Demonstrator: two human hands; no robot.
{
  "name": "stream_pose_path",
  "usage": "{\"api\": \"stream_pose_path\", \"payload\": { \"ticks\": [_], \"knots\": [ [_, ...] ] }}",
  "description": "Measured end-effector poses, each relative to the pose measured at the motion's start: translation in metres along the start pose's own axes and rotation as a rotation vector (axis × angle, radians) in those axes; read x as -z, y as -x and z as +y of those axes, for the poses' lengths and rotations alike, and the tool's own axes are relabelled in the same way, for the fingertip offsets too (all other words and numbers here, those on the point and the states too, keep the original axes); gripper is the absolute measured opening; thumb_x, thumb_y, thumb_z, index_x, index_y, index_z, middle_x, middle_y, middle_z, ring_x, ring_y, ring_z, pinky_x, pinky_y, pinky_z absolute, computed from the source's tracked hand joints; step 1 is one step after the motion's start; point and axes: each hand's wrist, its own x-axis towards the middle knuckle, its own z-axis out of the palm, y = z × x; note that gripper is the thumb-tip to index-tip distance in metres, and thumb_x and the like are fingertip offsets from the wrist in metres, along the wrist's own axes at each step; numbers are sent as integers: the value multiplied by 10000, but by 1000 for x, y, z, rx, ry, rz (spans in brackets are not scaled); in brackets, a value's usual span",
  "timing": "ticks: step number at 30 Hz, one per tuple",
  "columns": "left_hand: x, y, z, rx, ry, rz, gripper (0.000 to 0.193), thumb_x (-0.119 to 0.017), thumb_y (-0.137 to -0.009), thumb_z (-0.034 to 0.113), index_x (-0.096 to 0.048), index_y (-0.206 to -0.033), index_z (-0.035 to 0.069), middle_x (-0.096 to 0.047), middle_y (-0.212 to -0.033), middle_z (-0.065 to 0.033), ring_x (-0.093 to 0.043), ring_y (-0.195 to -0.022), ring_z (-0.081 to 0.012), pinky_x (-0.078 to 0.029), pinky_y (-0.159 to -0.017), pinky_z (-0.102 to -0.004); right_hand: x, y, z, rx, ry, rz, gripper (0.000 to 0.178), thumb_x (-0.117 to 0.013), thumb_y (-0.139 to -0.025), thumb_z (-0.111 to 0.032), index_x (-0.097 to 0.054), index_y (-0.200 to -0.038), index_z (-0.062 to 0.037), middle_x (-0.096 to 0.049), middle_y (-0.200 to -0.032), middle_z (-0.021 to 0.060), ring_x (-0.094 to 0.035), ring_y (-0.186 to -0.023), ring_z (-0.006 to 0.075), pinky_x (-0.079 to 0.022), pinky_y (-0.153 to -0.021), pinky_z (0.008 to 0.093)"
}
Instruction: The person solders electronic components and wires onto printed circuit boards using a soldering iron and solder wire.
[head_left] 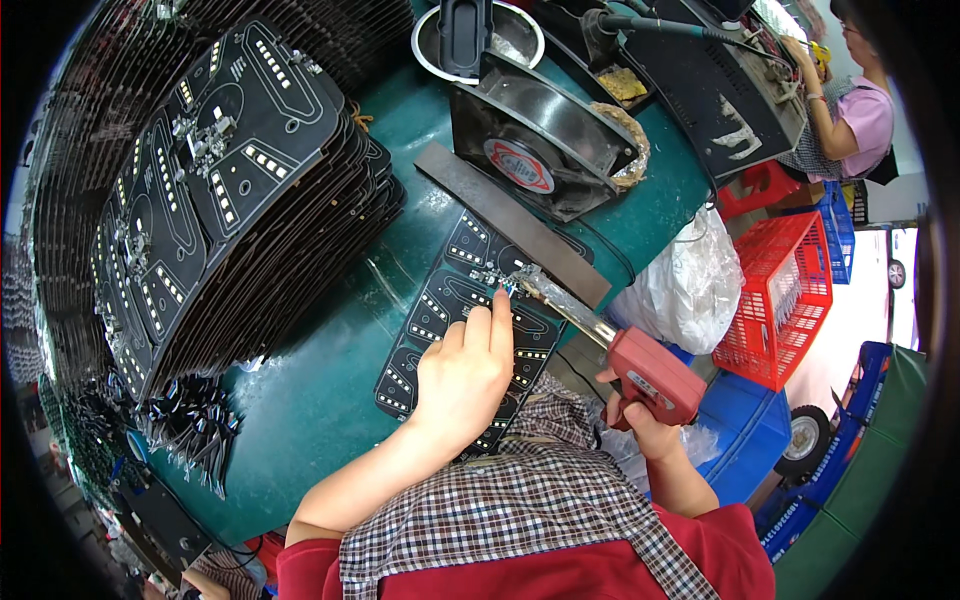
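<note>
A black circuit board [425, 318] with rows of small pale LEDs lies aslant on the green table, its near end by my checked apron. My left hand [465, 375] rests over it, index finger stretched out with its tip on a cluster of small metal parts [495, 278], the other fingers curled. A small bluish bit shows at that fingertip; what the hand holds there is too small to name. My right hand [645, 430] grips a red soldering gun [655, 375] by its handle. The gun's long metal nozzle points left, its tip at the same cluster, close to my index finger.
A tall stack of similar boards [230, 170] stands left, with black wires [195, 425] below. Beyond the board lie a dark metal bar [510, 225], a fan [540, 140] and a metal bowl [425, 50]. Right are a plastic bag [685, 280], a red crate [775, 300] and a co-worker [860, 120].
</note>
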Motion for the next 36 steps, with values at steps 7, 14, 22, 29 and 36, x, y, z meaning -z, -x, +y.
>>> {"api": "stream_pose_path", "payload": {
  "ticks": [7, 14, 22, 29, 36],
  "knots": [
    [-5, -2, -2, -66, -70, 49, 488, -572, -658, 84, -569, -1130, -38, -427, -701, -5, -495, -548, -83, -453, -451, -199, -1, -2, 0, -53, -39, 50, 583, -681, -801, -158, -423, -1289, 29, -592, -1108, 140, -526, -655, 83, -441, -584, 216],
    [-1, -1, -1, -17, 10, -22, 541, -561, -666, 17, -507, -1201, -42, -446, -749, -52, -551, -609, -152, -474, -498, -262, -2, -2, 0, -33, 104, 76, 632, -690, -802, -341, -435, -1240, 36, -586, -1086, 168, -553, -587, 136, -429, -495, 244],
    [13, 16, 3, 19, 0, -72, 617, -665, -737, 290, -481, -1261, 20, -524, -976, -101, -565, -827, -201, -509, -654, -312, -10, 25, 11, 245, 260, 429, 697, -801, -688, -192, -363, -1185, 24, -583, -903, 74, -575, -740, 142, -471, -663, 251],
    [29, 71, -1, -183, -52, -330, 776, -666, -728, 426, -371, -1374, 111, -261, -1430, -253, -290, -1306, -422, -328, -1010, -514, -9, -55, 48, 1028, 1010, 621, 767, -759, -707, -28, -275, -1303, -3, -583, -1012, 161, -582, -888, 246, -441, -833, 366],
    [6, 97, 4, -111, -123, 33, 551, -516, -784, 127, -424, -1328, 135, -342, -1389, -252, -414, -1227, -411, -415, -945, -468, -14, -103, 69, 850, 820, 663, 692, -718, -786, -110, -336, -1349, 13, -459, -1289, 220, -531, -1094, 338, -424, -926, 419]
  ]
}}
